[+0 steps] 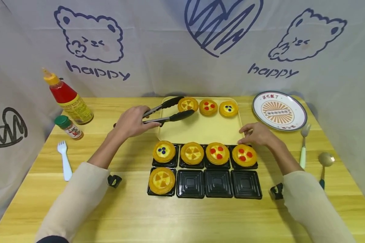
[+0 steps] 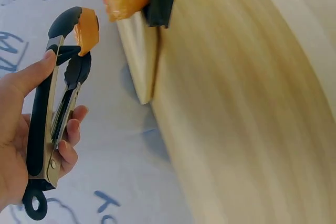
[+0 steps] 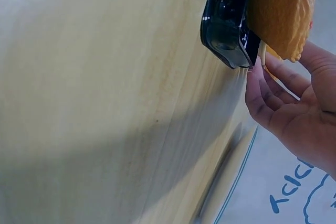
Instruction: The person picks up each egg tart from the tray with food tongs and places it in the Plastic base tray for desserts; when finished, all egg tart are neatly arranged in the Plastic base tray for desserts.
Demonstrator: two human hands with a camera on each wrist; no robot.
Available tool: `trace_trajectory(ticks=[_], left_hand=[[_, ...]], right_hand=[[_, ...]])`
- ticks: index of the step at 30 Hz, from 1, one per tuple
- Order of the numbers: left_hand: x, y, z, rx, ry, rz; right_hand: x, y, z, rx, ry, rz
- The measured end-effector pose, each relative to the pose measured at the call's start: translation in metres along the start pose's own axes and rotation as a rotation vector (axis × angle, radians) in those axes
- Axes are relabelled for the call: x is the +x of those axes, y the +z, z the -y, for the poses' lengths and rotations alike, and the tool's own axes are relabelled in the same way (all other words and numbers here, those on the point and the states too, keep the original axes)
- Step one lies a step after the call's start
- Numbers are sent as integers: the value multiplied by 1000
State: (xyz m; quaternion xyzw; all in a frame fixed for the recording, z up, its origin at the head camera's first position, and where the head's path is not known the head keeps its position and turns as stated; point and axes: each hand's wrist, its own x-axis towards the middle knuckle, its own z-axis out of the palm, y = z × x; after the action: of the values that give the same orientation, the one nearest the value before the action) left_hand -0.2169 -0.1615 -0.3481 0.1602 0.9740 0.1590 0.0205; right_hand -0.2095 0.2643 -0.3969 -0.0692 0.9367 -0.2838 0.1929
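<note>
My left hand [image 1: 133, 122] grips black-and-silver tongs [image 2: 47, 114], their black tips spread on either side of an egg tart [image 1: 187, 105] with orange wedges. This tart is at the left of the back row on a pale yellow tray [image 1: 205, 131]. To its right on the tray are a tart with red dots [image 1: 208, 107] and one with blue dots [image 1: 228, 109]. My right hand [image 1: 257, 133] holds the tray's right edge between thumb and fingers. In front of the tray, several black square holders [image 1: 218, 183] stand in two rows; the back row and the front-left holder [image 1: 162, 181] carry tarts.
At the left are a red-and-yellow squeeze bottle [image 1: 73, 103], a green-capped shaker [image 1: 69, 127] and a light blue fork [image 1: 65, 161]. A patterned plate [image 1: 279, 110], a green-handled fork [image 1: 304, 146] and a spoon [image 1: 324, 162] lie at the right. A drawn-on cloth [image 1: 158, 50] hangs behind the table.
</note>
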Motion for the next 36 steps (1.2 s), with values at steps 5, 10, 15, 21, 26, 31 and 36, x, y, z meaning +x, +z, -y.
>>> trace_trajectory(ticks=[5,10,15,21,26,31,36], left_hand=[[-27,-10,-4,23,62,-21],[-67,-12,-2,17,116,-9],[-99,-18,-6,-8,175,39],[-125,-24,-20,-38,246,90],[-136,-19,-31,-44,326,161],[-140,-14,-34,2,327,198],[-140,-10,-34,27,297,231]], right_hand=[[-1,2,-3,2,7,-1],[1,9,-3,17,6,26],[2,6,-3,-3,10,19],[1,-2,-3,-14,11,5],[0,-4,-2,-8,6,-3],[0,-2,-2,-11,8,-2],[2,0,-4,-20,5,-6]])
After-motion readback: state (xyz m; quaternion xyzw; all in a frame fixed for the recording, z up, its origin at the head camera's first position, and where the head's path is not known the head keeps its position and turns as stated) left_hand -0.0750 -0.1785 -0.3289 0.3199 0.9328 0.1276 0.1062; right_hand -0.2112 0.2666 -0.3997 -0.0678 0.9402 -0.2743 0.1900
